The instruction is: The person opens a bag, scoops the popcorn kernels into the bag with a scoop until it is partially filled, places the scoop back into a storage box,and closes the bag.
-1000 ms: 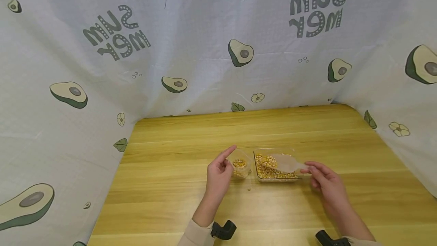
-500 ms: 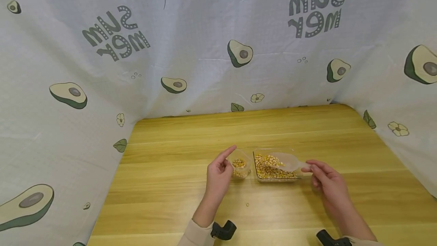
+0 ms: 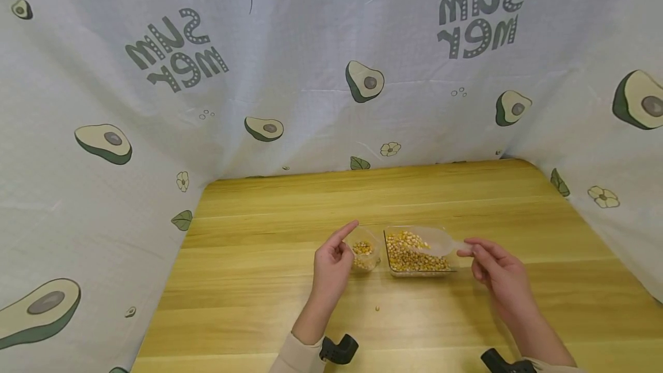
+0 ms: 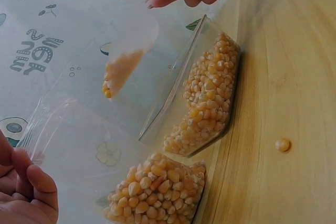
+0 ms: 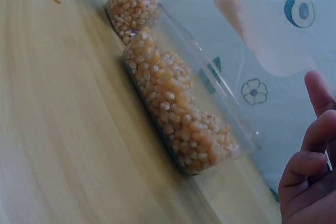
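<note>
In the head view my left hand [image 3: 332, 269] pinches the top edge of a clear zip bag [image 4: 68, 124], whose lower part bulges with dried corn kernels [image 4: 155, 190]. To its right stands a clear rectangular container [image 3: 420, 273] of the same corn. My right hand [image 3: 499, 275] grips the handle of a translucent scoop [image 3: 439, 240]. Kernels fill the front of the scoop, which hangs above the container in the left wrist view. Through the scoop's wall the load shows as an orange patch in the right wrist view.
One loose kernel [image 3: 377, 308] lies on the wooden table [image 3: 248, 281] in front of the bag and container. Behind and at the sides hangs a pale curtain [image 3: 311, 39] printed with avocados.
My right hand has raised the loaded scoop slightly above the container. A loose kernel has rolled toward the near side of the table. The left hand keeps its place at the bag.
</note>
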The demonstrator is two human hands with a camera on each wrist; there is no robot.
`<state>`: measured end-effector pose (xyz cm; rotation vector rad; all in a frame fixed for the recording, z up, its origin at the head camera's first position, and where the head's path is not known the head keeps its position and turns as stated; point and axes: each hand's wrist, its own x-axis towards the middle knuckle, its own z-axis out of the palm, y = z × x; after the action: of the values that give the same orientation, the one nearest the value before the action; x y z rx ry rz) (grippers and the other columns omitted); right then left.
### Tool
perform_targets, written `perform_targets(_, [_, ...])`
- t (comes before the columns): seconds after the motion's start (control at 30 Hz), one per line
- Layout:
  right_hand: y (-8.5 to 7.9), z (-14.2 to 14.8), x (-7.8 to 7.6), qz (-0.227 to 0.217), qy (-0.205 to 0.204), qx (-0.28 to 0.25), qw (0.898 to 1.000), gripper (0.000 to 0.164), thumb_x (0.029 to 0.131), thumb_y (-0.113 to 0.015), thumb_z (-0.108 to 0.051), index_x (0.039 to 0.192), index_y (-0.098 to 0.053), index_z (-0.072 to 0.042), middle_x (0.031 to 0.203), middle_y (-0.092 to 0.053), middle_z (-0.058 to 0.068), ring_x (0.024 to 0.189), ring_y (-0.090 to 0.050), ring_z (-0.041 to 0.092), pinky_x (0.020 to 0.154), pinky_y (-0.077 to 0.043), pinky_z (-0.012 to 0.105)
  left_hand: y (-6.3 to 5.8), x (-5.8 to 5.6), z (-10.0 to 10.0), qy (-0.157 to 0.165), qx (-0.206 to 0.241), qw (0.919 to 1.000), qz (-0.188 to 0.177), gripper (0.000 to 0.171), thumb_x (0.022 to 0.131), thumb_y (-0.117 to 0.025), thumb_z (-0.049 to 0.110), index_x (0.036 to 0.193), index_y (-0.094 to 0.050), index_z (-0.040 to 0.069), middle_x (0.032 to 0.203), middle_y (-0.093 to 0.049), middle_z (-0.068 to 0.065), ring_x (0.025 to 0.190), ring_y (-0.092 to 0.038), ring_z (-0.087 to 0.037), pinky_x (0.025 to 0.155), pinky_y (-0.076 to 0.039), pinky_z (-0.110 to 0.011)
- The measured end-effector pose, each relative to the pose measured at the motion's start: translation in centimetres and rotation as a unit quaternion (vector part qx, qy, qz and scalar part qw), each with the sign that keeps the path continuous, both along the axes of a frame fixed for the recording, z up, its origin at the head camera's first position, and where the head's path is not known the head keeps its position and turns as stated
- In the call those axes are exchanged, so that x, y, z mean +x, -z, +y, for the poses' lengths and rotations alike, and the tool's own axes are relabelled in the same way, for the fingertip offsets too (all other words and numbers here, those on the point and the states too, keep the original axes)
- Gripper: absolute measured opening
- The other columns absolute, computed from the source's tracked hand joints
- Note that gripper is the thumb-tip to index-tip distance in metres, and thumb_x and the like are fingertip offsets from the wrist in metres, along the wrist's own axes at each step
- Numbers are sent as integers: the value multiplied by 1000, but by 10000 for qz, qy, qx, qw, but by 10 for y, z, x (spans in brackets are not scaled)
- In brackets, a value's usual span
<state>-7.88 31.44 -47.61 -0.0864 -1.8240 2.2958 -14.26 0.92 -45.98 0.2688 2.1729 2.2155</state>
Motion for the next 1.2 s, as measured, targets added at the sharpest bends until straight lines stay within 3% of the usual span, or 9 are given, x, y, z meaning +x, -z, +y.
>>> perform_targets(0.27, [-18, -10, -2, 422, -157, -257, 9987, 28, 103, -47, -6, 114, -73, -10, 91, -78, -5, 55, -46, 10, 56, -17, 36, 1, 0, 0, -10, -7, 10000, -19, 55, 94, -45, -7, 130, -67, 27, 142, -59, -5, 47, -26, -2, 46, -27, -14])
perform_targets(0.7, [-38, -24, -6, 616, -392, -130, 9972, 30, 104, -45, -5, 115, -72, -9, 91, -78, -4, 57, -35, 18, 58, -18, 35, 1, 0, 0, 54, 129, 9999, 14, 53, 93, -44, -8, 132, -67, 20, 145, -57, -7, 47, -25, -2, 46, -26, -13])
perform_targets(0.93, [-43, -30, -10, 547, -397, 178, 9976, 28, 104, -47, -6, 113, -73, -11, 89, -78, -6, 56, -40, 14, 57, -19, 36, 0, 0, 0, 42, 99, 9999, 46, 52, 93, -44, -8, 134, -65, 14, 143, -58, -7, 48, -25, -2, 47, -27, -13])
perform_targets(1.2, [-48, -34, -14, 293, -325, 889, 9951, 25, 103, -50, -10, 118, -67, 0, 90, -77, -9, 58, -45, 11, 55, -31, 33, -1, 0, -1, 44, 130, 9999, 5, 54, 93, -44, -7, 131, -67, 24, 143, -58, -4, 49, -25, -2, 48, -27, -14])
